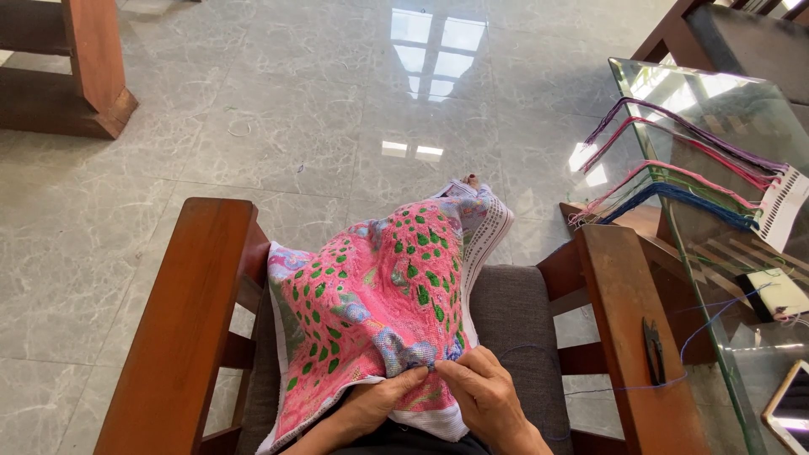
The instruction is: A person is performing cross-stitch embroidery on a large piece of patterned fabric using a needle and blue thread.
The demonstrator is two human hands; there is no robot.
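A large cross-stitch cloth (371, 295), mostly pink with green leaf shapes and blue patches, lies draped over my lap and knee. My left hand (379, 400) pinches its near white edge from the left. My right hand (484, 392) pinches the same spot from the right, fingertips meeting at a blue stitched patch. A thin blue thread (657, 383) runs from the cloth across the right armrest towards the glass table. Whether a needle sits in my fingers cannot be made out.
I sit in a wooden armchair with a left armrest (185, 329) and a right armrest (632, 337); small dark snips (654, 350) lie on the right one. A glass table (725, 109) at right holds a card of coloured threads (779, 206) and a phone (792, 409). Wooden furniture (84, 67) stands far left.
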